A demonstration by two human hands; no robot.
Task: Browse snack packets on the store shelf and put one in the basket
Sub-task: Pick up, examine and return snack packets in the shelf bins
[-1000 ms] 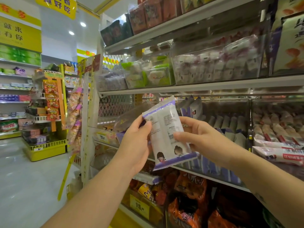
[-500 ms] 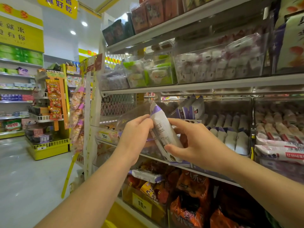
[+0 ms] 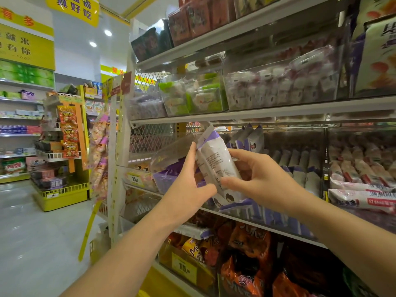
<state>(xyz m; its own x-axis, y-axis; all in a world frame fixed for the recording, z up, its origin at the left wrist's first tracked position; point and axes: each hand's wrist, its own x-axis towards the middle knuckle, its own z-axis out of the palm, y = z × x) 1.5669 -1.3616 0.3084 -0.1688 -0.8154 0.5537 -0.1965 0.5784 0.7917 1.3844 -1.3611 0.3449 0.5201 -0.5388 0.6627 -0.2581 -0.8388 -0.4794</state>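
Observation:
A white snack packet [image 3: 216, 163] with purple edges and small cartoon heads near its bottom is held up in front of the middle shelf [image 3: 267, 224]. My left hand [image 3: 188, 185] grips its left edge, thumb at the lower front. On the right side my right hand [image 3: 261, 179] holds it, fingers curled round the packet's edge. The printed back of the packet faces me, tilted with its top leaning left. More packets of the same purple and white kind [image 3: 250, 140] stand in the shelf bin behind. No basket is in view.
Clear bins of wrapped sweets [image 3: 278, 84] fill the shelf above. Orange and red snack bags [image 3: 246, 260] lie on the lower shelf. Long white and red packets [image 3: 362, 200] lie to the right. A yellow display rack [image 3: 62, 168] stands across the aisle floor at left.
The packet has been turned between my hands, from its broad printed face, through edge-on, to a tilted view of the back. Both hands shifted slightly down and closer together on it.

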